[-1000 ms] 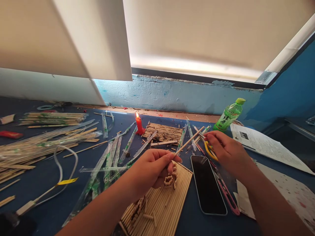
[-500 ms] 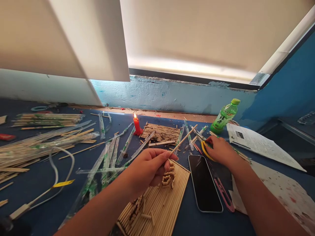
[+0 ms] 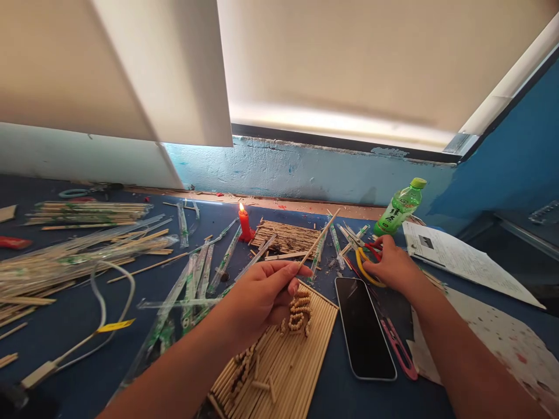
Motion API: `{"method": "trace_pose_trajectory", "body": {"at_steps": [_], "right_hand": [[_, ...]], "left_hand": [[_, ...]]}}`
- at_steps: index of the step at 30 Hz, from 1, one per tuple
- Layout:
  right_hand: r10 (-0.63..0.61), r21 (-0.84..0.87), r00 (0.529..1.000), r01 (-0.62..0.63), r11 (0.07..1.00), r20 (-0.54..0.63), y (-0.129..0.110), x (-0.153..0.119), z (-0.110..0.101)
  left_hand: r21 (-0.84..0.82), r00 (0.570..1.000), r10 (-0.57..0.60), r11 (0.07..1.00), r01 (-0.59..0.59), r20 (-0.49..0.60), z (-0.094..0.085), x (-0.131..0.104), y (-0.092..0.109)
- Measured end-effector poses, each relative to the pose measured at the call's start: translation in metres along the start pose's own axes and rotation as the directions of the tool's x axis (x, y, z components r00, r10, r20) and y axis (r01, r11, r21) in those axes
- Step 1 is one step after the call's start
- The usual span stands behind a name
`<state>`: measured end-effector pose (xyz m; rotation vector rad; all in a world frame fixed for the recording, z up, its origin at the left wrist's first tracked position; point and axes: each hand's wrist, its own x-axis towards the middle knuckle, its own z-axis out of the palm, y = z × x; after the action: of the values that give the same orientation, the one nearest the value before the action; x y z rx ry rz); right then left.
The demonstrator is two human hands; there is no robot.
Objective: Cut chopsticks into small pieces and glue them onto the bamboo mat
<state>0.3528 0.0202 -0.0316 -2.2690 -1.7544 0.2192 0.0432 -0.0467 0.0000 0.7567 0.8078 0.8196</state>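
Note:
My left hand (image 3: 273, 288) pinches a thin wooden chopstick (image 3: 321, 235) between thumb and fingers, its far end pointing up and to the right. Below that hand lies a panel of wooden sticks (image 3: 312, 343) set side by side, with small cut pieces (image 3: 299, 314) arranged in curved rows on it. Loose short pieces (image 3: 262, 384) rest nearer to me. My right hand (image 3: 391, 265) is closed on the handles of pliers (image 3: 361, 262), one yellow and one red; their metal jaws point away to the left. Part of the red handle is hidden by my fingers.
A lit red candle (image 3: 244, 224) stands behind a scorched stick panel (image 3: 283, 235). A phone (image 3: 364, 329), a pink cutter (image 3: 399, 349), a green tea bottle (image 3: 399, 209) and papers (image 3: 467, 262) lie right. Chopstick wrappers (image 3: 187, 291), bundled chopsticks (image 3: 87, 214) and a white cable (image 3: 94, 291) lie left.
My right hand has taken hold of the pliers, and their red handle now shows more. The chopstick in my left hand has tipped slightly left and lower.

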Motion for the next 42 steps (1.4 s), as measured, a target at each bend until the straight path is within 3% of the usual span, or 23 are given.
{"method": "trace_pose_trajectory", "body": {"at_steps": [3,5,7,9,11,15,17,21,26,30,34,38,42], "right_hand": [[-0.039,0.146,0.999,0.035,0.989,0.024,-0.017,-0.015,-0.013],[-0.142,0.319,0.984,0.102,0.942,0.106,-0.028,-0.031,-0.023],[-0.331,0.685,0.912,0.082,0.724,0.241,-0.038,-0.051,-0.031],[-0.475,0.818,0.829,0.038,0.574,0.295,-0.046,-0.07,-0.035],[-0.51,0.802,0.782,0.022,0.596,0.358,-0.052,-0.086,-0.035],[-0.536,0.743,0.753,0.094,0.663,0.383,-0.067,-0.107,-0.027],[-0.561,0.718,0.737,0.151,0.68,0.376,-0.073,-0.114,-0.023],[-0.548,0.634,0.766,0.246,0.733,0.336,-0.079,-0.123,-0.021],[-0.568,0.674,0.759,0.24,0.699,0.319,-0.086,-0.131,-0.024],[-0.573,0.724,0.782,0.244,0.645,0.246,-0.088,-0.131,-0.021],[-0.54,0.698,0.79,0.212,0.684,0.29,-0.088,-0.128,-0.02],[-0.527,0.654,0.765,0.187,0.733,0.371,-0.094,-0.127,-0.029],[-0.578,0.698,0.711,0.171,0.695,0.402,-0.1,-0.127,-0.034]], "left_hand": [[0.059,0.995,0.078,0.995,-0.074,-0.055,0.0,0.002,-0.001],[0.128,0.985,0.147,0.983,-0.135,-0.094,0.0,0.002,-0.001],[0.237,0.961,0.239,0.95,-0.201,-0.141,0.0,0.001,0.0],[0.376,0.923,0.338,0.892,-0.253,-0.181,0.001,-0.001,0.002],[0.518,0.88,0.433,0.808,-0.281,-0.197,0.003,-0.004,0.002],[0.727,0.8,0.584,0.609,-0.319,-0.139,0.006,-0.009,0.001],[0.778,0.788,0.611,0.534,-0.332,-0.083,0.007,-0.009,-0.002],[0.85,0.78,0.626,0.41,-0.33,0.001,0.008,-0.009,-0.009],[0.887,0.769,0.637,0.324,-0.328,0.052,0.009,-0.008,-0.014],[0.908,0.752,0.656,0.275,-0.318,0.065,0.008,-0.008,-0.015],[0.92,0.748,0.653,0.212,-0.331,0.119,0.007,-0.005,-0.018],[0.919,0.699,0.693,0.14,-0.37,0.176,0.004,-0.003,-0.022],[0.914,0.646,0.724,0.054,-0.402,0.241,0.0,-0.001,-0.027]]}}
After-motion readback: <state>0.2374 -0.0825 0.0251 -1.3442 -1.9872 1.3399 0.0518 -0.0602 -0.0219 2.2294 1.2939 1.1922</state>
